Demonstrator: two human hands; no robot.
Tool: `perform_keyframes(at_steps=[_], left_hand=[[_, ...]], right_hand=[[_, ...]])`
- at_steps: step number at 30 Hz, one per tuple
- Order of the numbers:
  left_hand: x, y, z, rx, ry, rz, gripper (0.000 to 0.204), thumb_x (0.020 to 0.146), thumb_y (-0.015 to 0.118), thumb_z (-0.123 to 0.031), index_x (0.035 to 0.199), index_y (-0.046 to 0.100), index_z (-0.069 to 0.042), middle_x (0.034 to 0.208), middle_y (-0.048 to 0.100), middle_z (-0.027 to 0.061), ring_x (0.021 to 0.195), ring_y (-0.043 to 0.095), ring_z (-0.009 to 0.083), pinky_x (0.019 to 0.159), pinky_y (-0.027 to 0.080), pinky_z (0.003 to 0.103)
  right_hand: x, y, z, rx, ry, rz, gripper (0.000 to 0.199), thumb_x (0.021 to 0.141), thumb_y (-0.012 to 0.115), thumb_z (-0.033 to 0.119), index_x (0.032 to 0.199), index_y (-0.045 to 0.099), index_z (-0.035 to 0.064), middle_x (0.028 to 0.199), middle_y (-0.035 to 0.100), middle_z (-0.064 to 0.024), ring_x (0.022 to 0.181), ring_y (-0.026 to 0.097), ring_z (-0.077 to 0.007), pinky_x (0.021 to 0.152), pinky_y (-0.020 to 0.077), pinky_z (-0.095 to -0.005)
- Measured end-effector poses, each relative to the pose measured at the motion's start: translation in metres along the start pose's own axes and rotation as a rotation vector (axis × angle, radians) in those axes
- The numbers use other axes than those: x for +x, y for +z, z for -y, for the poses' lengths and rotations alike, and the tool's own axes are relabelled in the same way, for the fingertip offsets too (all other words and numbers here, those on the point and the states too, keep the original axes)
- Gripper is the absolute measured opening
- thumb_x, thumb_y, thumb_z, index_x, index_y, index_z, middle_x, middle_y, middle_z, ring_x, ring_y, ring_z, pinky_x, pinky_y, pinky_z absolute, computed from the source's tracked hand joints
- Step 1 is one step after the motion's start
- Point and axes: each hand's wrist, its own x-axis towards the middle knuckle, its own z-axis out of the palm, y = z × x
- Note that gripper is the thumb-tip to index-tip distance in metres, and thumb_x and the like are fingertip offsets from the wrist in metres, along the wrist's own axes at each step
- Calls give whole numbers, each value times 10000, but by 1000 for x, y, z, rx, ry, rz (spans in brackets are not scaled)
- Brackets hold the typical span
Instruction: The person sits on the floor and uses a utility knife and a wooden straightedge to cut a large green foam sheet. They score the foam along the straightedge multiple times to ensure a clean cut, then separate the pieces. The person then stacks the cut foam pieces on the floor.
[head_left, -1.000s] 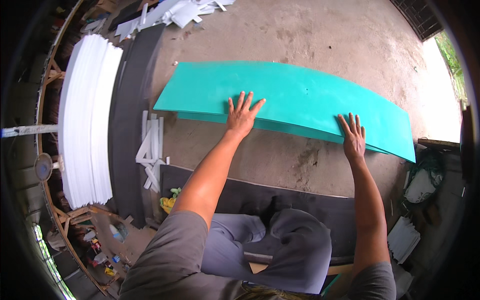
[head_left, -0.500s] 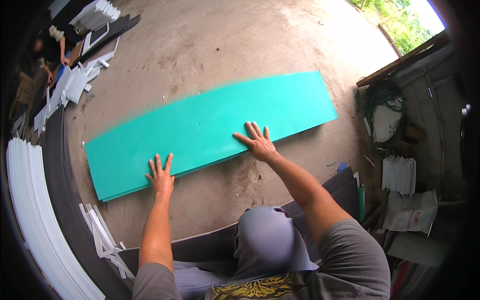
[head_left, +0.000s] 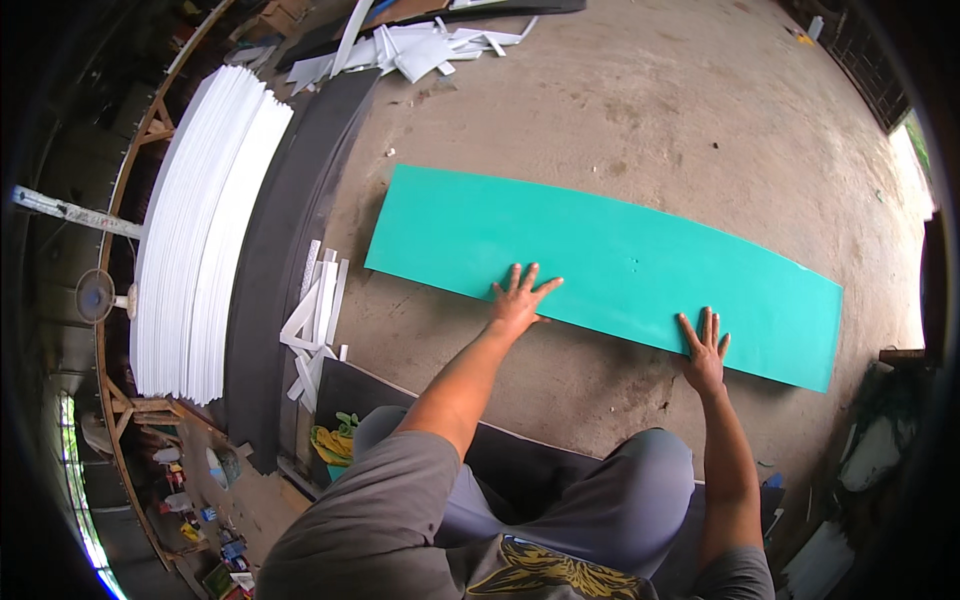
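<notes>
A long, flat green sheet (head_left: pixel 600 245) lies across the concrete floor in front of me. My left hand (head_left: pixel 517 305) rests on its near edge, left of the middle, with fingers spread over the top face. Nearer the right end, my right hand (head_left: pixel 706 355) presses on the same edge, its fingers stretched out and apart. Neither hand grips the sheet; both lie on top of it. How many sheets lie under the top one cannot be made out.
To my left stands a tall stack of white sheets (head_left: pixel 200 240) beside long dark sheets (head_left: pixel 295 230). White offcuts (head_left: pixel 420 50) litter the far left, and white strips (head_left: pixel 320 310) lie near my left knee. A yellow-green cloth (head_left: pixel 335 440) is beside my leg.
My view has turned to the left, so the white stack shows more fully and the sheet appears further right. Both hands still lie flat on the green sheet's near edge.
</notes>
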Motion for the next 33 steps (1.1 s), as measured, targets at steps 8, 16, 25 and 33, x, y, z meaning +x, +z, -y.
perform_keyframes(at_steps=[8, 16, 25, 33], left_hand=[[6, 18, -8, 68, 11, -23, 1091, 784, 769, -645, 1640, 102, -543, 1764, 78, 123, 1595, 116, 470, 1154, 369, 761], [15, 25, -5, 67, 26, -6, 1169, 737, 798, -677, 1650, 85, -521, 1763, 74, 148, 1583, 140, 495, 1125, 404, 757], [15, -7, -22, 223, 2, 30, 1259, 800, 848, -565, 1677, -43, -413, 1713, 117, 199, 1506, 289, 569, 997, 574, 657], [17, 4, -13, 285, 82, 20, 1251, 826, 798, -621, 1685, -73, -360, 1691, 172, 269, 1476, 331, 591, 1057, 541, 628]], right_hand=[[4, 1, -6, -49, -3, -26, 1002, 786, 888, 226, 1627, 374, 407, 1770, 105, -149, 1632, 103, -363, 1236, 156, -705], [12, -4, 3, -168, -9, 12, 1058, 723, 911, 480, 1619, 349, 453, 1749, 155, -188, 1621, 150, -374, 1248, 182, -689], [53, -2, 7, -358, -181, 150, 1113, 762, 758, 769, 1656, 152, 504, 1757, 26, -210, 1629, 57, -389, 1306, 130, -589], [46, 3, 14, -366, -114, 184, 1072, 819, 620, 849, 1671, 84, 480, 1755, -51, -219, 1629, -56, -386, 1302, 72, -613]])
